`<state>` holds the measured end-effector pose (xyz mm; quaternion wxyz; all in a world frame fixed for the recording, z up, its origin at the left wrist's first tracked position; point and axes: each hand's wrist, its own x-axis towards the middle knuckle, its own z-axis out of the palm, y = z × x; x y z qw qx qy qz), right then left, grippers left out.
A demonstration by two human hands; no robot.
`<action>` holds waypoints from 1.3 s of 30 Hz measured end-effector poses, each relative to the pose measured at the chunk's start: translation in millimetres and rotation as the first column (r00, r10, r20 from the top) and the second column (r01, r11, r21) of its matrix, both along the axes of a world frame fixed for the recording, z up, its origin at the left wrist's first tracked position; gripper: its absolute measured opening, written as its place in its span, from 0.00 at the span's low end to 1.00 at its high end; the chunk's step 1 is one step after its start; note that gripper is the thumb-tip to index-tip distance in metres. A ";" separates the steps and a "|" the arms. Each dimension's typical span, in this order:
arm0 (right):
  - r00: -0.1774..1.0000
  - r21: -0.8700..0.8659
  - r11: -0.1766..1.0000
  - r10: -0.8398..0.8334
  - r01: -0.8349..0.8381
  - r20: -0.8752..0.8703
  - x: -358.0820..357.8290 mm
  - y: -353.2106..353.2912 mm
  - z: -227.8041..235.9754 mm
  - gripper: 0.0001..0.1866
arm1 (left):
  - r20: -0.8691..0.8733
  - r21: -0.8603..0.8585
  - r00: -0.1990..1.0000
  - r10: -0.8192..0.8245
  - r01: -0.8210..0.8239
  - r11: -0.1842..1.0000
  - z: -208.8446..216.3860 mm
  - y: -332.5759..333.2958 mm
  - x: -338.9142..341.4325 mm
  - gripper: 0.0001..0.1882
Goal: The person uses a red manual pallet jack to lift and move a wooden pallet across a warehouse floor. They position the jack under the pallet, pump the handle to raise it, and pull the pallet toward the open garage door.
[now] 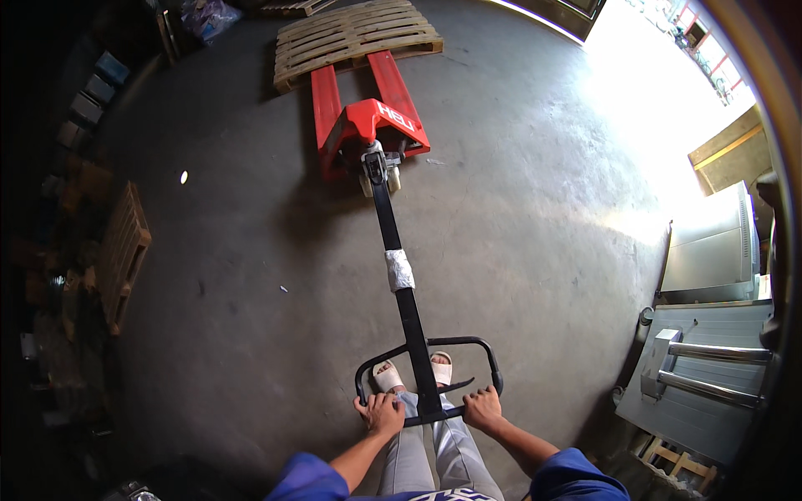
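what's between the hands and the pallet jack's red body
In the head view, the black handle spans the stretch from left hand and right hand to red body, with a white wrap partway along; sandalled feet show through its loop.

I have a wide grey floor [535, 259] below me, washed out by daylight at the far right and dim along the left. On it, left of centre and toward the far side, stands a red pallet truck [364, 123] on pale wheels [394, 179], its forks meeting a slatted wooden pallet [355, 37]; I can't tell whether forks or floor bear that. I see another pallet [125, 259] tilted at left, a small white scrap [283, 289] nearer the middle, and pale sandals [388, 377] at the near side.
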<state>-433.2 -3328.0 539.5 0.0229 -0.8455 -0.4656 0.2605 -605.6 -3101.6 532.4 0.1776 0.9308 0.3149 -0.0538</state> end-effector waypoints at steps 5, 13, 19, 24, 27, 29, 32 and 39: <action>1.000 0.027 0.999 -0.018 0.018 0.000 1.0 -6.9 3.5 0.06 | -0.286 -0.149 0.958 0.012 -0.057 0.987 8.4 -8.3 5.1 0.21; 0.996 0.234 0.972 -0.051 0.032 0.075 10.8 0.1 61.7 0.06 | -0.453 -0.202 0.890 -0.047 -0.051 0.978 86.3 1.5 12.8 0.37; 0.992 0.293 0.954 -0.091 0.063 0.084 -3.5 -7.7 68.0 0.08 | -0.474 -0.195 0.880 -0.019 -0.084 0.977 99.5 -10.8 0.6 0.36; 0.982 0.336 0.938 -0.131 0.079 0.136 -17.7 -10.8 60.9 0.09 | -0.413 -0.147 0.911 0.008 -0.075 0.986 86.0 -16.9 -18.6 0.35; 0.982 0.353 0.933 -0.124 0.067 0.142 -24.8 -13.0 58.7 0.08 | -0.372 -0.103 0.928 0.021 -0.064 0.993 84.1 -19.2 -23.7 0.34; 0.977 0.338 0.938 -0.132 0.068 0.167 -26.1 -13.8 53.4 0.07 | -0.365 -0.107 0.931 0.016 -0.059 0.992 83.3 -18.2 -24.1 0.34; 0.982 0.263 0.963 -0.099 0.054 0.159 -30.1 -10.4 56.1 0.08 | -0.312 -0.085 0.950 0.031 -0.061 0.995 83.8 -18.7 -34.4 0.34; 0.982 0.232 0.967 -0.135 0.102 0.134 -58.5 -12.9 59.4 0.08 | -0.316 -0.076 0.949 0.012 -0.038 0.996 88.6 -25.6 -54.4 0.34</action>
